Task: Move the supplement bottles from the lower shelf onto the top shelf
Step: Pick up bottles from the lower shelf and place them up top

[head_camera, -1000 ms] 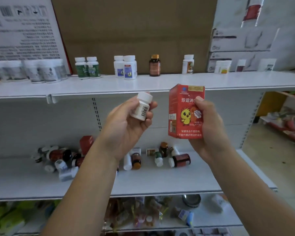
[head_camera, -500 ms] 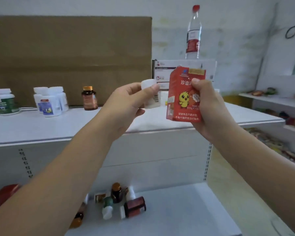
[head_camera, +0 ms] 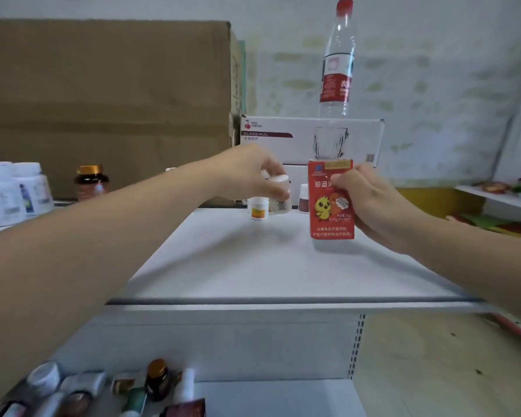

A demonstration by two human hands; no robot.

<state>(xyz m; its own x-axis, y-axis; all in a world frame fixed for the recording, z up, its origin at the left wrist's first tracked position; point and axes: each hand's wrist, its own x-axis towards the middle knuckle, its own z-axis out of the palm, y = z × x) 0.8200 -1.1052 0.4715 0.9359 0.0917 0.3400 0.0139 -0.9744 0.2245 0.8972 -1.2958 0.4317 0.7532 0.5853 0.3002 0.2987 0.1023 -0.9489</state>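
Note:
My left hand [head_camera: 247, 173] grips a small white bottle [head_camera: 279, 195] by its cap, holding it upright at the back of the top shelf [head_camera: 253, 266], beside a small white bottle with an orange label [head_camera: 258, 208]. My right hand [head_camera: 370, 200] holds a red box with a yellow chick [head_camera: 331, 203] upright, its base at the shelf surface. Another small bottle [head_camera: 303, 202] stands behind the box. On the lower shelf [head_camera: 283, 398] lie several loose bottles [head_camera: 157, 380].
White bottles [head_camera: 15, 191] and an amber bottle [head_camera: 91, 182] stand at the top shelf's left, before a large cardboard box [head_camera: 103, 100]. A white glass-mug carton [head_camera: 307, 139] with a water bottle [head_camera: 337, 64] on it sits behind. Another shelf [head_camera: 500, 200] lies right.
Both hands moved forward and down over the top shelf. The white bottle now stands among the back bottles and the red box reaches the shelf surface. The view came closer.

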